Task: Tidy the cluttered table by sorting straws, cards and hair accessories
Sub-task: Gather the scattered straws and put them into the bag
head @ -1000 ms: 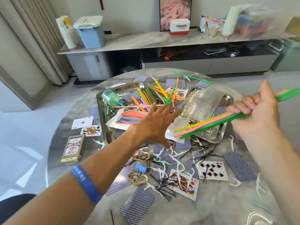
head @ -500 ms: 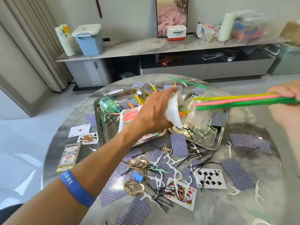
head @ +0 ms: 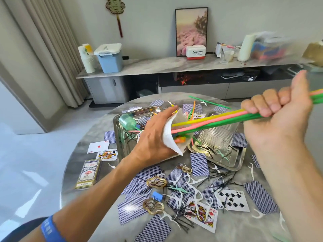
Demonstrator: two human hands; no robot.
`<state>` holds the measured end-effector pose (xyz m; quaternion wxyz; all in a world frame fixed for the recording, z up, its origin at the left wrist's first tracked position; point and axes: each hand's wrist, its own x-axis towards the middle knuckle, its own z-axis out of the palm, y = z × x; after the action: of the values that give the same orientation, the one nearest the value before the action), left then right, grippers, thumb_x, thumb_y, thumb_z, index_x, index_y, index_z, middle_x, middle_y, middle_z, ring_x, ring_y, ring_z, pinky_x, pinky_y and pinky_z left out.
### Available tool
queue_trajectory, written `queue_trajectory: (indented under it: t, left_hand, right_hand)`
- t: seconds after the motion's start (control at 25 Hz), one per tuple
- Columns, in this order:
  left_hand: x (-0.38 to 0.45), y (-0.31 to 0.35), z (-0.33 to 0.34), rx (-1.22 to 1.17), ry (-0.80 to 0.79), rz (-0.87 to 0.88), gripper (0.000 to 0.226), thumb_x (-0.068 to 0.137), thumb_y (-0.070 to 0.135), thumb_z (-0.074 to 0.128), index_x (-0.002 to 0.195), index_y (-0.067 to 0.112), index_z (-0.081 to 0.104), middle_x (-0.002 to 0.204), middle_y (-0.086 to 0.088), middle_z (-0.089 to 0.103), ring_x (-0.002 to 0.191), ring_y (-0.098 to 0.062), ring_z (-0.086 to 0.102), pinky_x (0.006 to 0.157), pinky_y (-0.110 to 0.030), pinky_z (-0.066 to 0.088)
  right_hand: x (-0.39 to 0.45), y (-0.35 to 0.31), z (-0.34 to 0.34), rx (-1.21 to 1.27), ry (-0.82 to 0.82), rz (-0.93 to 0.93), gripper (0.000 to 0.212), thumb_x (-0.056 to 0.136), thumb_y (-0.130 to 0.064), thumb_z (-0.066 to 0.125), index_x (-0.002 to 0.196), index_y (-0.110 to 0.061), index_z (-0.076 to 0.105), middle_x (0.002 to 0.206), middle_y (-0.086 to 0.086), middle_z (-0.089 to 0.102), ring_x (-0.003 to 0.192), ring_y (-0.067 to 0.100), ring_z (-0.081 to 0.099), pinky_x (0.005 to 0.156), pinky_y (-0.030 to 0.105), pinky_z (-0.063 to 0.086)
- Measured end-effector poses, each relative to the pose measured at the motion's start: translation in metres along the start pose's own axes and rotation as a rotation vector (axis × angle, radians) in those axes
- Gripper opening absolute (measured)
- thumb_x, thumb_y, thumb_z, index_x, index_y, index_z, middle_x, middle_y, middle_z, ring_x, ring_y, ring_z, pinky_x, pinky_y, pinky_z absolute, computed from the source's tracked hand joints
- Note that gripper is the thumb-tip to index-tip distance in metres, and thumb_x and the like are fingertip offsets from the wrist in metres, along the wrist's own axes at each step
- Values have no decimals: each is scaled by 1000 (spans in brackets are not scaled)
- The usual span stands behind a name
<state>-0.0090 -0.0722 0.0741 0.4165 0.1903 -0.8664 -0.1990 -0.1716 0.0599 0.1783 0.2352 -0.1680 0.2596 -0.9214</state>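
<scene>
Gripping four straws [head: 218, 117], right hand [head: 279, 119] feeds left hand's [head: 153, 138] clutched bag [head: 174, 135].

Pale grey-white wall [head: 153, 32] at back w/ a framed pink-and-gold landscape picture [head: 191, 30] leaning on it & a gold hanging ornament w/ red tassel [head: 116, 11]. Long low grey sideboard w/ marble-look top [head: 174, 66] runs along the wall. Beige pleated curtain [head: 47, 48] at left. Glossy light-grey tile floor [head: 35, 154] w/ bright daylight patches. Round grey marble-look counter [head: 244, 227] in foreground.
</scene>
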Motion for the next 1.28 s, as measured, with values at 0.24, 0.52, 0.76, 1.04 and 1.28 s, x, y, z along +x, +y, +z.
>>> queue_trajectory:
  t: [0.24, 0.52, 0.76, 1.04, 1.28]
  left_hand:
    - [-1, -2, 1, 19, -14, -17, 86, 70, 48, 80, 142, 21, 41, 132, 6, 52, 119, -17, 55, 101, -44, 46]
    - [1, 5, 12, 43, -62, 29, 89, 65, 35, 87, 140, 13, 45, 126, -1, 55, 116, -16, 52, 102, -39, 42]
    - [5, 7, 9, 31, 31, -39, 80, 68, 29, 87, 136, 8, 48, 121, -6, 59, 109, -24, 58, 96, -45, 46]
    - [12, 10, 4, 3, 104, -99, 79, 70, 33, 84, 135, 7, 48, 121, -5, 59, 108, -22, 57, 96, -45, 47]
    - [10, 22, 3, 17, 67, -47, 80, 66, 29, 86, 133, 3, 50, 118, -11, 61, 107, -28, 59, 94, -48, 47]
  right_hand:
    - [7, -14, 6, -34, 22, -3, 55, 103, -40, 44, 55, -22, 23, 44, -6, 19, 39, 12, 18, 45, 21, 28]
    - [-10, 16, 20, -125, -106, -126, 56, 103, -38, 43, 53, -19, 28, 42, -2, 25, 39, 17, 26, 49, 26, 35]
    - [-28, 49, 11, -232, -183, -138, 51, 107, -26, 34, 58, -13, 33, 47, 4, 41, 54, 23, 51, 74, 41, 53]
    - [-29, 17, 28, -120, -271, -189, 53, 106, -35, 30, 56, -17, 29, 45, 0, 29, 41, 20, 33, 56, 31, 43]
    - [-36, 44, 24, -206, -385, -226, 49, 103, -32, 35, 57, -18, 43, 50, 1, 50, 54, 22, 56, 70, 37, 51]
